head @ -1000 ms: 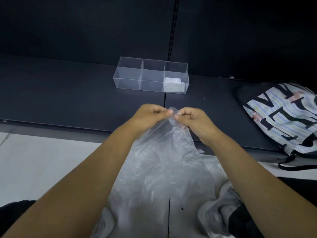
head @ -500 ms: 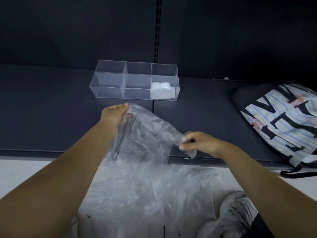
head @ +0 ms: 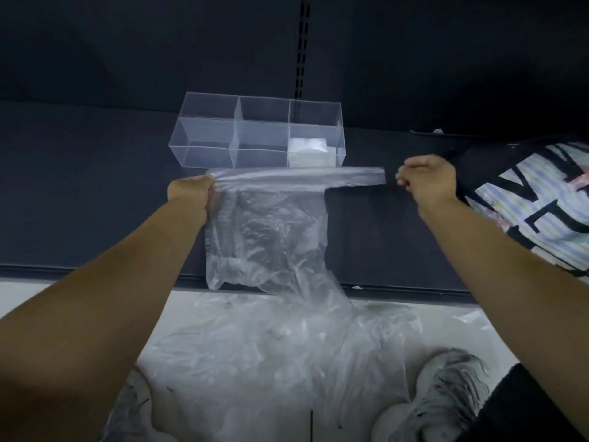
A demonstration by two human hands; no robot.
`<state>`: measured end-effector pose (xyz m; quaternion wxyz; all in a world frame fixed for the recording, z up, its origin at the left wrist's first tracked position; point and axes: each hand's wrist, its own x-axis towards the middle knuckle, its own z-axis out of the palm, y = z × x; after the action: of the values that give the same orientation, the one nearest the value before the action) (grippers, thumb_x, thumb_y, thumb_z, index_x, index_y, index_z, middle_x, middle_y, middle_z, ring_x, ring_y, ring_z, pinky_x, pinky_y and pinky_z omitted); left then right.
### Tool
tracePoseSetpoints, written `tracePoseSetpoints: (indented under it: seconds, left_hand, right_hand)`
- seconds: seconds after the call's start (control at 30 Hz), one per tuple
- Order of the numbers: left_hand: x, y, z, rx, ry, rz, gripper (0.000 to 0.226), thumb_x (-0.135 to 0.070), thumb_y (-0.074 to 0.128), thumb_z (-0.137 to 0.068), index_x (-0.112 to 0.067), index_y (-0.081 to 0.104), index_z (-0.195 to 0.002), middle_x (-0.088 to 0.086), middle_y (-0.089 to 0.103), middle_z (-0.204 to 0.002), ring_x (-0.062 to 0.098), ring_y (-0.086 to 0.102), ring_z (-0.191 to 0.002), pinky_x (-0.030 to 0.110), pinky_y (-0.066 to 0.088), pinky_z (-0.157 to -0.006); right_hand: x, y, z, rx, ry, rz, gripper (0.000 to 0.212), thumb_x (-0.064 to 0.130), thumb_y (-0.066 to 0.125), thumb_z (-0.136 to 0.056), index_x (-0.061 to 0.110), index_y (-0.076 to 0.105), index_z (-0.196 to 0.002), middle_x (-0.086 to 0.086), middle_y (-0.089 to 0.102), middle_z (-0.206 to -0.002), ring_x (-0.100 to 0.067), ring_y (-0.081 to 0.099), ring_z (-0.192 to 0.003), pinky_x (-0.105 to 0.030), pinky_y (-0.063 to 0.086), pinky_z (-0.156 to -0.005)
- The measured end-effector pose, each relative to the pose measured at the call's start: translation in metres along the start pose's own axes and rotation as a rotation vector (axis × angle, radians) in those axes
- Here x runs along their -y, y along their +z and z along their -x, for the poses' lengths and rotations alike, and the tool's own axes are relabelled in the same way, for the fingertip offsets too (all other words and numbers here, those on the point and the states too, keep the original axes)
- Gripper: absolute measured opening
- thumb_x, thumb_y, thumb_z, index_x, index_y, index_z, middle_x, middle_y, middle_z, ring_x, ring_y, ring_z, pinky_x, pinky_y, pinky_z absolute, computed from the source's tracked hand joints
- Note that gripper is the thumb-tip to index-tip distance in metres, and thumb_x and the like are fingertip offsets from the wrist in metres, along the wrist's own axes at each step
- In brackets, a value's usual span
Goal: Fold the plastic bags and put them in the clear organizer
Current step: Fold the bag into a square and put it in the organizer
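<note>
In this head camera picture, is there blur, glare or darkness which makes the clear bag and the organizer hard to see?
Head view: dim, even light, no hard glare; against the dark shelf the clear organizer shows mainly by its bright edges. Head view: the plastic bag looks soft and hazy, and its stretched strip is lost in the dark just short of the right hand.

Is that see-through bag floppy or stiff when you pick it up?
Probably very floppy: the plastic bag hangs limp and wrinkled from the left hand. Likely very light, since it's thin and see-through. Maybe slippery, judging by its sheen.
</note>
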<state>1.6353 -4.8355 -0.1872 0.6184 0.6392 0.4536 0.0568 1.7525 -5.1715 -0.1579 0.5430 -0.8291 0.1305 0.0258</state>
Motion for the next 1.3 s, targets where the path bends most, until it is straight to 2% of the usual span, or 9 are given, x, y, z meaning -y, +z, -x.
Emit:
tracePoseSetpoints:
  seconds: [0.1,0.27,0.4,0.6,0.77,0.9,0.97,1.1,1.3]
  left_hand:
    - [0.009,-0.009,0.006,-0.083,0.015,-0.156,0.041,-0.037,0.057,-0.094,-0.014,0.043,-0.063,0.003,0.042,-0.061,0.019,0.042,-0.053,0.029,0.042,-0.06]
    - [0.052,-0.039,0.048,-0.13,0.077,-0.215,0.033,-0.042,0.066,-0.085,-0.01,0.061,-0.078,0.018,0.065,-0.092,0.031,0.062,-0.086,0.047,0.052,-0.091]
    - [0.087,-0.052,0.095,-0.123,0.042,-0.242,0.041,-0.038,0.068,-0.086,-0.013,0.051,-0.058,0.014,0.056,-0.066,0.026,0.054,-0.069,0.049,0.052,-0.082]
    - [0.111,-0.047,0.124,-0.052,-0.138,-0.1,0.029,-0.035,0.069,-0.086,-0.014,0.063,-0.066,0.002,0.064,-0.066,0.019,0.061,-0.062,0.031,0.051,-0.066]
    - [0.114,-0.052,0.115,-0.104,-0.2,-0.033,0.024,-0.025,0.069,-0.086,-0.011,0.062,-0.069,0.002,0.066,-0.068,0.012,0.062,-0.06,0.023,0.05,-0.06]
    - [0.117,-0.048,0.12,-0.06,-0.229,0.011,0.021,-0.025,0.069,-0.087,-0.011,0.063,-0.073,0.004,0.068,-0.074,0.012,0.063,-0.062,0.021,0.046,-0.056]
    - [0.119,-0.047,0.123,-0.047,-0.243,0.024,0.019,-0.024,0.068,-0.088,-0.012,0.062,-0.075,0.005,0.068,-0.077,0.014,0.063,-0.065,0.022,0.046,-0.057]
    - [0.122,-0.047,0.128,-0.028,-0.256,0.046,0.014,-0.02,0.067,-0.088,-0.013,0.061,-0.077,0.005,0.068,-0.078,0.014,0.062,-0.066,0.022,0.047,-0.061]
    - [0.122,-0.046,0.133,-0.024,-0.244,0.017,0.019,-0.022,0.07,-0.087,-0.011,0.065,-0.072,0.005,0.069,-0.074,0.016,0.062,-0.069,0.026,0.051,-0.07]
  right_hand:
    - [-0.011,0.003,0.03,0.046,-0.002,0.021,0.007,0.009,0.056,-0.093,0.008,0.062,-0.095,-0.007,0.062,-0.078,-0.009,0.054,-0.059,-0.017,0.046,-0.055]
    - [-0.04,-0.009,0.124,0.534,0.007,0.062,0.017,0.026,0.061,-0.092,0.012,0.067,-0.101,0.001,0.068,-0.093,-0.007,0.062,-0.078,-0.014,0.048,-0.065]
    - [-0.069,-0.018,0.182,0.818,0.009,0.278,0.053,0.022,0.082,-0.074,0.029,0.057,-0.12,0.008,0.052,-0.123,-0.004,0.05,-0.113,-0.012,0.04,-0.087]
    - [-0.092,0.008,0.203,0.413,-0.214,0.387,0.012,0.014,0.077,-0.078,0.013,0.066,-0.08,0.001,0.057,-0.096,-0.015,0.055,-0.089,-0.024,0.044,-0.08]
    - [-0.083,0.004,0.179,-0.189,-0.072,0.375,0.032,0.036,0.063,-0.09,0.011,0.05,-0.075,-0.001,0.055,-0.059,-0.028,0.058,-0.06,-0.032,0.038,-0.051]
    - [-0.078,0.0,0.163,0.048,0.23,-0.078,0.021,0.028,0.059,-0.094,0.011,0.049,-0.088,-0.012,0.066,-0.076,-0.021,0.063,-0.057,-0.026,0.052,-0.051]
    - [-0.08,-0.009,0.159,0.245,0.369,-0.268,0.008,0.006,0.06,-0.092,0.01,0.055,-0.097,-0.014,0.069,-0.089,-0.023,0.069,-0.08,-0.028,0.057,-0.07]
    - [-0.089,-0.029,0.153,0.468,0.529,-0.663,0.044,0.0,0.058,-0.089,0.021,0.043,-0.125,-0.006,0.068,-0.104,-0.025,0.06,-0.114,-0.04,0.048,-0.098]
    - [-0.087,-0.017,0.142,-0.105,0.443,-0.146,0.006,0.001,0.065,-0.086,0.007,0.066,-0.088,-0.006,0.062,-0.063,-0.011,0.054,-0.049,-0.013,0.046,-0.043]
